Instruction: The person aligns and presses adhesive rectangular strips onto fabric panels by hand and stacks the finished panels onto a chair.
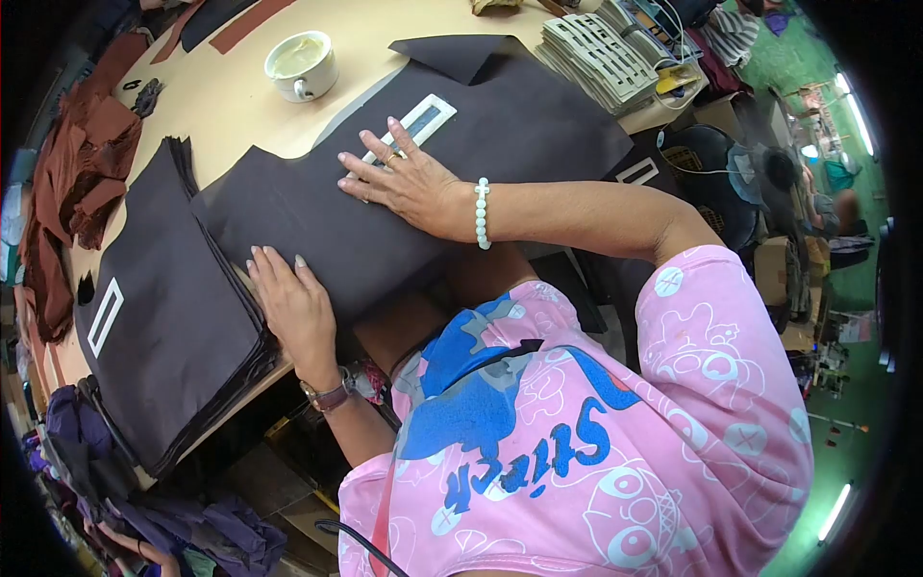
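A dark fabric panel [538, 125] lies spread across the table before me. My right hand [409, 183], with a ring and a pale beaded bracelet at the wrist, rests with fingers apart on a white rectangular frame [430, 117] on that panel. Part of the frame is hidden under the fingers. At the panel's near left edge, my left hand [291, 306] lies flat with fingers stretched out and holds nothing. Just left of it is a stack of dark fabric pieces [173, 279], whose top piece bears a white rectangular outline [106, 317].
A white cup [302, 67] of pale paste stands on the table [375, 24] beyond the panel. Piled cards [596, 60] sit at the far right. Reddish-brown fabric [91, 144] hangs along the left edge. Purple cloth [192, 534] lies low at the left, near another person's arm.
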The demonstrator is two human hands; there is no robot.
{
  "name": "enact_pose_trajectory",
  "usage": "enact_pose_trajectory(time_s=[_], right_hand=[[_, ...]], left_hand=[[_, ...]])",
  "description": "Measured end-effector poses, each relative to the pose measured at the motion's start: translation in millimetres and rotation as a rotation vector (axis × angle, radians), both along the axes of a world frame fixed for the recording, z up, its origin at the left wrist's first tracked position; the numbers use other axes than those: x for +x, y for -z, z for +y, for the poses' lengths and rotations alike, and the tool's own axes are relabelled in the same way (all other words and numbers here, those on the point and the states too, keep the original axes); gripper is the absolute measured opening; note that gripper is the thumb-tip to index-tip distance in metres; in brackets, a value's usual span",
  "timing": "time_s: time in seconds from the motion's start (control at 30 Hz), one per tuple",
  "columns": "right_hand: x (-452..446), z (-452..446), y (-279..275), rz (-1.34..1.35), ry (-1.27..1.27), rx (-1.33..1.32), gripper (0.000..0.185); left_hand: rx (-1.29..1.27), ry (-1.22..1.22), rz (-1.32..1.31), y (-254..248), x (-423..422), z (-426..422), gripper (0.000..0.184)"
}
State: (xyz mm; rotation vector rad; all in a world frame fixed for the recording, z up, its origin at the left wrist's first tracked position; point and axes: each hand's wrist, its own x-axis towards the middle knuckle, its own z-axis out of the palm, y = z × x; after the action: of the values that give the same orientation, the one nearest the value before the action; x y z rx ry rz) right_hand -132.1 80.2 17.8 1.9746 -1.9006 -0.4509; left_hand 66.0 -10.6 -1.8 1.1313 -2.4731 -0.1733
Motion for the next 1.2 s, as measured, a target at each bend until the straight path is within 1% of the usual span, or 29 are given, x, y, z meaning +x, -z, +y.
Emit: enact_pose_trajectory(time_s=[0.13, 0.23, 0.33, 0.37, 0.4, 0.43, 0.5, 0.53, 0.57, 0.6, 0.67, 0.77, 0.8, 0.87, 0.9, 1.0, 1.03, 1.07, 1.1, 1.13, 1.17, 1.2], right_hand=[[-10, 5, -2, -0.137, -0.097, -0.003, 0.056], [-29, 8, -1, -0.498, -0.235, 0.039, 0.057], [-57, 4, -12, -1.064, -0.161, -0.104, 0.063], [-68, 8, -19, -1.195, -0.156, -0.375, 0.061], [-93, 8, -15, -1.084, -0.108, -0.53, 0.064], [-102, 16, -25, -0.937, 0.072, -0.64, 0.065], [-144, 24, -18, -0.558, 0.239, -0.73, 0.067], [-163, 28, -10, -0.459, 0.272, -0.754, 0.072], [-179, 30, -1, -0.422, 0.334, -0.722, 0.074], [-193, 30, 5, -0.388, 0.395, -0.688, 0.076], [-213, 27, 12, -0.509, 0.418, -0.66, 0.075], [-235, 15, 16, -0.689, 0.443, -0.679, 0.073], [-234, 10, 14, -0.748, 0.452, -0.696, 0.073], [-233, 4, 8, -0.776, 0.409, -0.894, 0.069], [-232, 2, 0, -0.786, 0.388, -0.993, 0.068], [-226, 4, -31, -0.663, 0.101, -1.241, 0.064], [-223, 13, -36, -0.828, 0.268, -1.201, 0.059], [-220, 21, -43, -0.855, 0.213, -1.264, 0.044], [-216, 31, -49, -0.881, 0.158, -1.325, 0.029], [-210, 44, -55, -0.903, 0.1, -1.386, 0.016], [-197, 65, -61, -0.856, 0.196, -1.339, 0.057], [-190, 88, -59, -0.817, 0.303, -1.299, 0.057]], left_hand=[[-0.065, -0.024, -0.041, 2, -2, 2, 0.042], [-0.067, -0.013, -0.067, -1, -2, -1, 0.041], [0.008, -0.028, -0.054, -10, -2, -7, 0.044], [-0.039, -0.064, -0.013, -9, -2, -10, 0.046], [-0.09, -0.099, 0.031, -7, -3, -13, 0.048], [-0.142, -0.133, 0.074, -7, -6, -16, 0.05], [-0.147, -0.186, 0.032, -10, -11, -20, 0.052], [-0.148, -0.212, 0.009, -11, -15, -21, 0.053], [-0.082, -0.254, -0.025, -17, -20, -20, 0.053], [-0.111, -0.234, -0.003, -14, -22, -23, 0.053], [-0.17, -0.195, 0.037, -4, -21, -31, 0.053], [-0.015, -0.193, 0.169, -13, -23, -34, 0.048], [-0.009, -0.169, 0.285, -16, -23, -36, 0.048], [0.004, -0.112, 0.518, -22, -24, -41, 0.048], [0.083, -0.121, 0.623, -41, -28, -32, 0.046], [0.046, -0.226, 0.719, -76, -27, -26, 0.045], [0.0, -0.157, 0.761, -84, -27, -25, 0.044], [-0.046, -0.087, 0.803, -87, -23, -27, 0.044], [0.001, -0.001, 0.867, -94, -22, -21, 0.04], [0.133, 0.021, 0.84, -100, -19, -14, 0.039], [0.266, 0.042, 0.809, -102, -11, -7, 0.038], [0.399, 0.063, 0.776, -102, -5, 2, 0.037]])
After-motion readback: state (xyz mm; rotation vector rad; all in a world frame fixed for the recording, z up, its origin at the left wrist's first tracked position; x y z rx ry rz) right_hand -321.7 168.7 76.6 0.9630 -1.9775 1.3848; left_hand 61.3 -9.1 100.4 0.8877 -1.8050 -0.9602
